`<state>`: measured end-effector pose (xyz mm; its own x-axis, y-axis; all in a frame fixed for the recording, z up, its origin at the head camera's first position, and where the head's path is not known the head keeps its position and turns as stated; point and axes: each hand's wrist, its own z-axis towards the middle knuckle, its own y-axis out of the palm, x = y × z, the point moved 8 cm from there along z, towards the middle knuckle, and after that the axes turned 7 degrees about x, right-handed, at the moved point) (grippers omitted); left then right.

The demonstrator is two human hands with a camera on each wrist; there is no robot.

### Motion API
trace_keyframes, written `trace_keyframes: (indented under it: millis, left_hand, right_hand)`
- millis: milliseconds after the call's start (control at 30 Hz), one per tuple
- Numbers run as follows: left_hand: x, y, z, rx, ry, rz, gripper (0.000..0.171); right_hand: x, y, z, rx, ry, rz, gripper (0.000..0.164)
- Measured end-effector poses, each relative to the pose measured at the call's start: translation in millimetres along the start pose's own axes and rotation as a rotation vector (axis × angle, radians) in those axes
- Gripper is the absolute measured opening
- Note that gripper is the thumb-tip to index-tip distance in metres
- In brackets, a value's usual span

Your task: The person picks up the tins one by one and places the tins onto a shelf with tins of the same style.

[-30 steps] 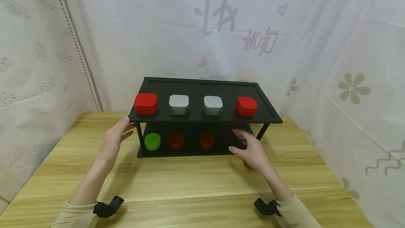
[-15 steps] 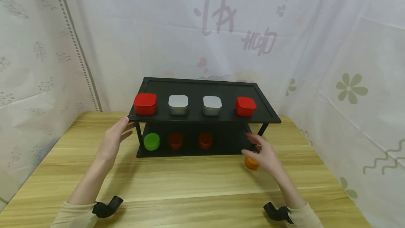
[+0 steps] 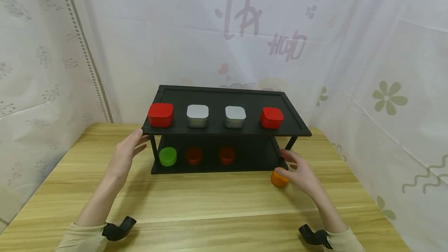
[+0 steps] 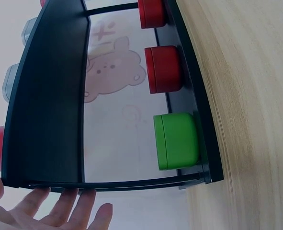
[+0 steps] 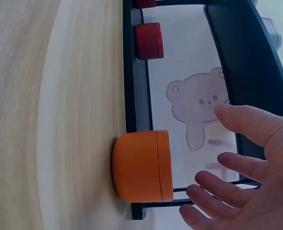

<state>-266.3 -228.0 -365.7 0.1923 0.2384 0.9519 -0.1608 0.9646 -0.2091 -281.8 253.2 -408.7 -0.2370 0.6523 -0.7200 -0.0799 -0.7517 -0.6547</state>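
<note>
A two-tier black shelf [image 3: 224,130] stands on the wooden table. My left hand [image 3: 123,154] touches the left end of its upper tier; in the left wrist view its fingers [image 4: 62,208] extend along the end edge. My right hand [image 3: 300,173] hovers with parted fingers by the shelf's front right corner. Just beside the thumb, an orange lidded round container [image 3: 279,179] stands on the table in front of that corner. The right wrist view shows the palm and fingers [image 5: 222,189] apart from this orange container [image 5: 139,166].
The upper tier carries red square containers [image 3: 160,115] [image 3: 272,118] at both ends and white-lidded ones [image 3: 197,116] [image 3: 235,117] between them. A green container [image 3: 168,156] and two red ones [image 3: 194,155] [image 3: 227,155] stand on the lower tier. Patterned cloth [image 3: 196,30] hangs behind.
My right hand has moved right, from in front of the lower tier to beside the orange container, which has come into fuller view. My left hand has stayed at the shelf's left end.
</note>
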Motion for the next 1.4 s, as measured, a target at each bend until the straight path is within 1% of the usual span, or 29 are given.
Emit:
trace_keyframes:
  millis: [200,333,533,667,800,1000,1200,1400]
  left_hand:
    - [0.3,1.8,0.6,-0.008,0.005,-0.033,0.058]
    - [0.3,1.8,0.5,-0.009,0.022,-0.048,0.057]
    - [-1.2,1.8,-0.5,-0.012,0.018,-0.025,0.057]
    - [-0.6,1.4,-0.8,-0.010,0.015,-0.010,0.057]
    - [0.1,0.9,-0.2,-0.009,0.017,-0.017,0.058]
    - [0.5,0.6,0.1,-0.012,0.023,-0.046,0.056]
    - [2.3,1.2,1.8,-0.014,0.024,-0.035,0.056]
    - [0.3,2.5,2.4,-0.017,0.017,-0.026,0.057]
  right_hand:
    - [8,-1,-3,-0.029,0.031,-0.013,0.069]
    - [11,1,-2,-0.055,0.030,-0.027,0.070]
    - [20,5,-4,-0.110,0.063,-0.039,0.075]
    - [26,5,-5,-0.134,0.091,-0.026,0.076]
    - [30,8,-6,-0.170,0.109,-0.003,0.078]
    - [35,12,-5,-0.192,0.109,-0.012,0.076]
    - [38,15,-4,-0.204,0.098,-0.009,0.076]
    - [39,13,-4,-0.213,0.097,-0.007,0.074]
